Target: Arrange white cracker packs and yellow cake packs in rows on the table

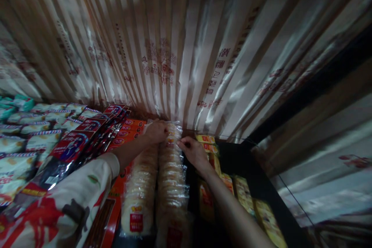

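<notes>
Two rows of round, pale crackers in clear wrappers run away from me, a left row (142,186) and a right row (171,178). The front packets carry red and yellow labels. At the far end, my left hand (157,131) reaches across the left row with its fingers closed at the left edge of a cracker packet (171,133) in the right row. My right hand (194,153) is opposite, its thumb and forefinger pinched at the right edge of the same row. Dim light and blur hide exactly what the fingertips grip.
To the left lie orange packs (123,139), dark red bags (71,145) and several white snack bags (43,139). Yellow packs (244,193) lie to the right on a black surface (232,155). A pleated, printed curtain (162,46) hangs close behind, beside a dark bar (308,85).
</notes>
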Available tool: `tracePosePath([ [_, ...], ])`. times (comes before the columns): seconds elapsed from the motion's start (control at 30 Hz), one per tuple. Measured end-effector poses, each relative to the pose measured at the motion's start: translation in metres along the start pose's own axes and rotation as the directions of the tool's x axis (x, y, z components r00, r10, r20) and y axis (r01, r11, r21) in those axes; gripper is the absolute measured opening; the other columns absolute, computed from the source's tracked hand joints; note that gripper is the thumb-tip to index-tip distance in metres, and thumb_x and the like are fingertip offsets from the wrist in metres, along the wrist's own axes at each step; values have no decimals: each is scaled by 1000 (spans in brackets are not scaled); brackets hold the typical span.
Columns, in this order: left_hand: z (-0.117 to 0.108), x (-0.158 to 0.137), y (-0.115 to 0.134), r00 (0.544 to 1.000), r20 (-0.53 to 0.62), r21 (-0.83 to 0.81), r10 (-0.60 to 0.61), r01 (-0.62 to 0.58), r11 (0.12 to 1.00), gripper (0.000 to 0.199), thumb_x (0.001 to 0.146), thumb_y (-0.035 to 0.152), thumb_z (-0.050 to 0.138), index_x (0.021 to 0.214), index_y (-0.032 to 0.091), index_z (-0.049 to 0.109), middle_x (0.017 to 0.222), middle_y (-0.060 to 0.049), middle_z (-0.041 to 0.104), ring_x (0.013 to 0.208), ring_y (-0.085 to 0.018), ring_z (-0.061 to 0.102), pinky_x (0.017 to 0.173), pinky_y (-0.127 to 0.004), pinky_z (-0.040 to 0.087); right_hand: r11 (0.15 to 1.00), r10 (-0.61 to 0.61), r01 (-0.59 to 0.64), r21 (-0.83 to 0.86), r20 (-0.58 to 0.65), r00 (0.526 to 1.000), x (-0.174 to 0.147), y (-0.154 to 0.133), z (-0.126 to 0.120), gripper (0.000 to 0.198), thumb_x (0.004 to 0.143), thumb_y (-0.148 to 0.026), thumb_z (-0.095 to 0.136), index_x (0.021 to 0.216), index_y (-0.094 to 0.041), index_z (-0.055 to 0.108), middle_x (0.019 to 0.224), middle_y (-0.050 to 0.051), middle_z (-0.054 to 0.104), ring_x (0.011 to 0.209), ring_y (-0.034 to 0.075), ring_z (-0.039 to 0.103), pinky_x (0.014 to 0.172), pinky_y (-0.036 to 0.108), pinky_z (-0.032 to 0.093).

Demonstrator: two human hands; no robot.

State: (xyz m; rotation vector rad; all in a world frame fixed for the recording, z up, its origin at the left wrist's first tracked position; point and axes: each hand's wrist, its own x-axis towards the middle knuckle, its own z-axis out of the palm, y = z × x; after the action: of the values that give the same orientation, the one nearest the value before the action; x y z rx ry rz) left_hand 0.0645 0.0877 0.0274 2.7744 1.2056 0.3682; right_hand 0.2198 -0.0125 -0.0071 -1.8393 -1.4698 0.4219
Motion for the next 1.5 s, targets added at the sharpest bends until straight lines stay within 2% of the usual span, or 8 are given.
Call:
tracePosePath([
  [0.17,3,-2,-1,997,-48,-36,-64,62,997,12,77,21,53,76,16,64,84,-5,65,87,-19,57,82,-31,45,1000,13,-15,22,91,996,2,-2,3,17,76,-36,54,71,-23,64,69,-1,66,65,16,61,61,25,42],
  [0.3,-2,-7,-3,992,-110,-31,54,-58,998,14,79,23,53,85,17,65,88,-5,64,90,-18,55,87,-30,41,999,16,-15,-35,22,1000,5,-4,7,18,78,-36,52,73,-23,63,71,0,67,68,17,61,63,26,42],
  [0.47,-11,-14,-2,972,17,38,236,-237,971,20,81,33,55,78,19,68,85,-4,64,91,-19,52,88,-32,38,999,21,-22,-41,-23,1000,4,-3,13,20,79,-36,49,74,-22,62,74,1,67,70,18,62,65,27,42],
  [0.7,-10,-15,1,977,30,75,210,-211,975,12,76,20,57,73,18,68,83,-5,64,90,-20,52,86,-32,38,999,18,-12,49,-116,993,-9,-8,5,34,79,-52,47,79,-20,60,75,2,65,69,17,60,63,26,43],
  [0.93,-11,-18,4,988,35,4,149,-149,989,9,76,17,57,74,16,66,84,-6,63,92,-20,52,89,-32,39,1000,-3,1,27,81,997,-20,-8,-2,27,77,-46,51,67,-24,63,62,-3,63,59,15,58,56,24,39],
  [1.1,-12,-24,3,983,-44,-13,177,-178,984,10,80,23,56,75,17,63,87,-5,61,92,-19,51,89,-30,40,998,29,-31,-49,-37,999,-17,-9,3,22,76,-42,53,70,-24,65,64,-2,65,61,16,60,56,25,39],
  [1.27,-16,-31,2,944,61,-15,323,-323,946,25,82,41,56,76,19,65,85,-4,61,90,-19,52,93,-34,37,999,30,-28,46,-32,999,-18,-6,12,27,79,-44,47,70,-22,62,62,0,63,58,17,59,55,25,40],
  [1.5,-14,-31,6,954,93,16,286,-289,957,17,79,32,60,72,17,64,87,-6,62,91,-20,53,91,-34,38,998,2,5,64,-119,993,-31,-15,0,31,78,-50,48,79,-21,59,74,2,64,67,17,59,61,27,43],
])
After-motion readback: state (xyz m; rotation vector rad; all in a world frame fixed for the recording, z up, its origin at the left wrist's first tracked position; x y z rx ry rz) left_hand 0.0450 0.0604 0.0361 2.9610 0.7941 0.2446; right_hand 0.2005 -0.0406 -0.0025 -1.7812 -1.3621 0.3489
